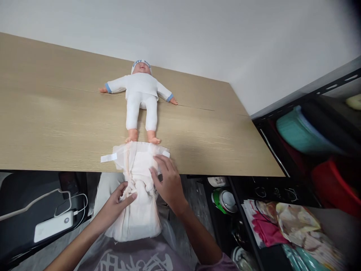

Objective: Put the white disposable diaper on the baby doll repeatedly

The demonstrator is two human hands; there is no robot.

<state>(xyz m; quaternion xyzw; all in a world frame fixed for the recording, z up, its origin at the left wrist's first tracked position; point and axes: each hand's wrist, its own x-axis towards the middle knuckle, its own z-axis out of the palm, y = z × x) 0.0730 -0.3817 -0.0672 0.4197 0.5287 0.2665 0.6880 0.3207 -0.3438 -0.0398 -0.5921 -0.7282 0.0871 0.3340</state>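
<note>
An unfolded white diaper (142, 222) with pale peach edges stretches from the table's front edge down over my lap. My left hand (118, 201) grips its left side, thumb on top and fingers behind the edge. My right hand (169, 184) rests against the upper right side, fingers stretched and thumb apart from them. A white fastening tab (108, 157) sticks out at the left; another shows by my right fingertips. Just beyond the diaper's top edge, a baby doll (141, 84) in white clothes and a printed cap lies on its back, arms spread, feet toward me.
The wooden table (70, 124) reaches back to a pale wall. At left, a white power bank (53, 226) with cables lies on a black surface. Dark shelving on the right holds a teal basin (301, 131), a red container (334, 184) and several colourful packages (296, 218).
</note>
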